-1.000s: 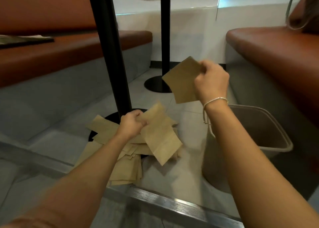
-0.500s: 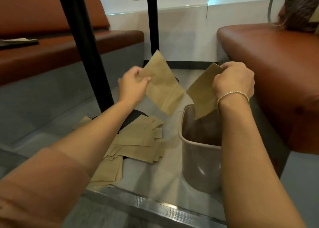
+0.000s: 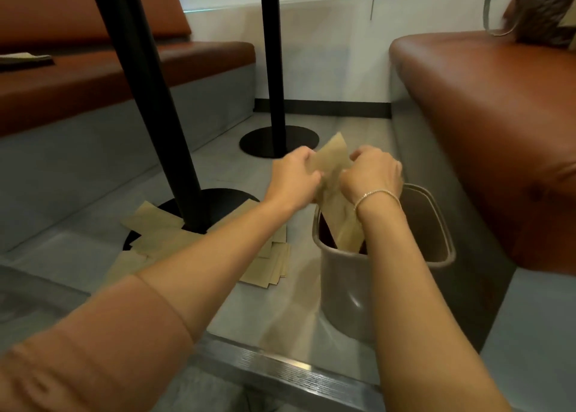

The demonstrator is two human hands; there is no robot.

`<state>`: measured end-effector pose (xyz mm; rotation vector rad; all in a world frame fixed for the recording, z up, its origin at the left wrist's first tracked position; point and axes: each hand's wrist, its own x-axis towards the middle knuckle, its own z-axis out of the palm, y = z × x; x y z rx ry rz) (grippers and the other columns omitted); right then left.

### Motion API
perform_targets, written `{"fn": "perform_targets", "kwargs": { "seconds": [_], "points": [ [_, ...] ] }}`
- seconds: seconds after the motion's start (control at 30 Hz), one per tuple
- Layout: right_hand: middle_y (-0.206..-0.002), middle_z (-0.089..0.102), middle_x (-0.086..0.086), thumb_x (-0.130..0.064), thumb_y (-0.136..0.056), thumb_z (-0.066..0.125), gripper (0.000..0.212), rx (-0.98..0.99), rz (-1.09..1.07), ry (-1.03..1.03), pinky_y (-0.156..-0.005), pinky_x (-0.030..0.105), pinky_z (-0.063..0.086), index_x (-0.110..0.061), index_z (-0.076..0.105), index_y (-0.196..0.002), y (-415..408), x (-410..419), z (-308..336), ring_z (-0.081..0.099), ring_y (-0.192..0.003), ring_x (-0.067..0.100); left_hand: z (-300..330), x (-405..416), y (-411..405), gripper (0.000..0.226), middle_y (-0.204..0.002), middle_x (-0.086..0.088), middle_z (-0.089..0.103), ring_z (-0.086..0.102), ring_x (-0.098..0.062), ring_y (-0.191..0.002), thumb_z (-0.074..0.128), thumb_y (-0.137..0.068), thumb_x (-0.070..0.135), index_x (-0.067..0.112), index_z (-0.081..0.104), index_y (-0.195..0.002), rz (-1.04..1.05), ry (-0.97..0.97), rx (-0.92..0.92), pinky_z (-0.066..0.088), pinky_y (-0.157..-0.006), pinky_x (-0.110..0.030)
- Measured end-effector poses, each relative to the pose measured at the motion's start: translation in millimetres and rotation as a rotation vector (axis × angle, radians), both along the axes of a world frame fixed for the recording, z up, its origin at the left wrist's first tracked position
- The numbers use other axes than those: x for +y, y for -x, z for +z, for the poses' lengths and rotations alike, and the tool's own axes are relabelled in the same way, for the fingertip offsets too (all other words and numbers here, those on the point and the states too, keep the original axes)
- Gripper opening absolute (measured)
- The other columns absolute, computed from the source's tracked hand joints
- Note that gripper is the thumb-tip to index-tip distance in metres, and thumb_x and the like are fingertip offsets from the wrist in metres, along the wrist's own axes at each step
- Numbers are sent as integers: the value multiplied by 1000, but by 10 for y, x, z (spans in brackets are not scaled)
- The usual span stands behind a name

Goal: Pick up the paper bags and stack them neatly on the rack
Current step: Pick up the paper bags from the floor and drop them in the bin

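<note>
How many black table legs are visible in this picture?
2. One table leg stands near on the left, its base among scattered paper bags; the other table leg stands farther back, centre. None seems hidden.

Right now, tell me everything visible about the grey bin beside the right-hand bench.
The grey bin is a glossy, plastic-looking container with rounded corners and a rolled rim, standing upright on the floor beside the brown bench. Its mouth is open and its inside dark. Paper bags, held by the left hand and right hand, dip into it.
</note>
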<state>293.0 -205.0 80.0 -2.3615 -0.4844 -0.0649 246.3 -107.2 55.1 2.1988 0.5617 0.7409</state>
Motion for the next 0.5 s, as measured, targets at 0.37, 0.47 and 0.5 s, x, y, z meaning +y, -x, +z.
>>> {"fn": "perform_targets", "kwargs": {
  "seconds": [0.37,0.47,0.5],
  "points": [
    [-124,50,9,-24,-93,53,31,-145,79,89,-96,35,39,-17,55,-123,208,518,-150,39,-121,26,-312,492,-117,16,-98,-4,62,55,-20,-91,47,-93,16,16,60,-102,-148,-109,210,39,-69,-26],
    [-124,53,10,-25,-91,54,35,-150,188,150,-96,36,39,-18,56,-125,252,866,-289,41,-121,27,-621,1005,-1,17,-75,4,53,52,-18,-78,48,-93,23,21,52,-77,-70,-52,273,36,-58,-26],
    [-123,55,11,-25,-89,55,35,-132,212,165,-96,37,40,-17,58,-123,254,1004,-371,43,-120,28,-756,1183,44,17,-76,4,54,54,-19,-81,51,-92,25,20,52,-77,-58,-63,335,37,-60,-26]
  ]
}}
